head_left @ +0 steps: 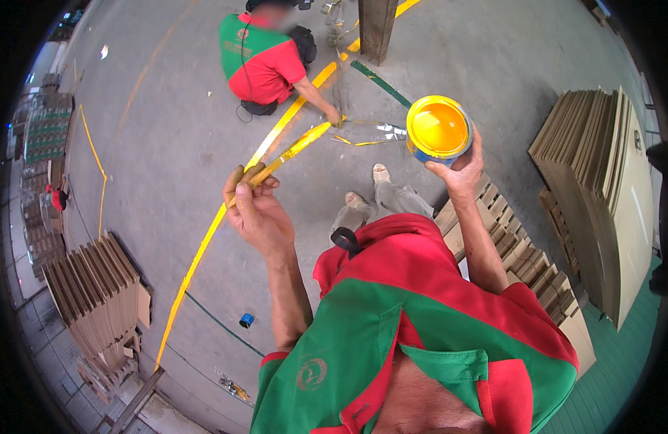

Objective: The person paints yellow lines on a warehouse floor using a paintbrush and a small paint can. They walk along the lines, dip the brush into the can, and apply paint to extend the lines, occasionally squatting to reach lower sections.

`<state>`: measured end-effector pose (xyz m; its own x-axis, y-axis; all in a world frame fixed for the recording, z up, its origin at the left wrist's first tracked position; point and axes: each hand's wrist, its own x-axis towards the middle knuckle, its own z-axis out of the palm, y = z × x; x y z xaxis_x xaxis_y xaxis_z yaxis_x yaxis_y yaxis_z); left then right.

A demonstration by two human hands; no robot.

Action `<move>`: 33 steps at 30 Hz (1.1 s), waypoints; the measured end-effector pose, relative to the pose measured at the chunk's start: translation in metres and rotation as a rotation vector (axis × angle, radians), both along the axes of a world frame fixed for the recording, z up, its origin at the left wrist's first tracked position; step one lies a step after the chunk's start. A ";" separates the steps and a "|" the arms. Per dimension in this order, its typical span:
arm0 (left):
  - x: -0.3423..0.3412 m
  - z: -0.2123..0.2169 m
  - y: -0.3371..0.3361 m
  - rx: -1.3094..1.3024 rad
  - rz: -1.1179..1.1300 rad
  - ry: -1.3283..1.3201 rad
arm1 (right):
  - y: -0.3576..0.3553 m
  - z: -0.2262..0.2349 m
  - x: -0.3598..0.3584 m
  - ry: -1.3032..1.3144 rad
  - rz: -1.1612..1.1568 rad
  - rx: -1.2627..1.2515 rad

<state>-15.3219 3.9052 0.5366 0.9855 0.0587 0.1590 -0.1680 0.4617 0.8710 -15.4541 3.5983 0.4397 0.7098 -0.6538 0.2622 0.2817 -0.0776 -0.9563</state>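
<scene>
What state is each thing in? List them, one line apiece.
Paint can: open, yellow paint inside
Flat tool: coated yellow, held
Left fingers: closed on the tool
Right fingers: curled around the can
Small blue can: on the floor
Large sheet stack: piled in layers
Floor line: painted yellow
Co-worker: crouched low, one arm stretched out

Grey floor (160, 159), yellow line (203, 248), small blue can (246, 320)

- No words or numbers are clear enough to read.
- A round, dark mark (311, 375) is on the green part of the person's shirt (363, 307); its shape is hard to make out.
- The co-worker's shirt (272, 69) has a small round mark (243, 34) and tiny letters (236, 49), too small to read.
</scene>
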 end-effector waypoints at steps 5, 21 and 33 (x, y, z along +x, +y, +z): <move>-0.008 0.020 -0.003 -0.033 -0.034 -0.049 | 0.007 0.022 -0.007 -0.028 0.032 -0.013; 0.018 0.079 -0.032 0.225 -0.418 -0.268 | 0.037 0.055 0.014 0.015 0.042 -0.256; 0.018 0.087 -0.025 0.602 -0.618 -0.572 | 0.051 0.073 0.015 0.058 0.044 -0.486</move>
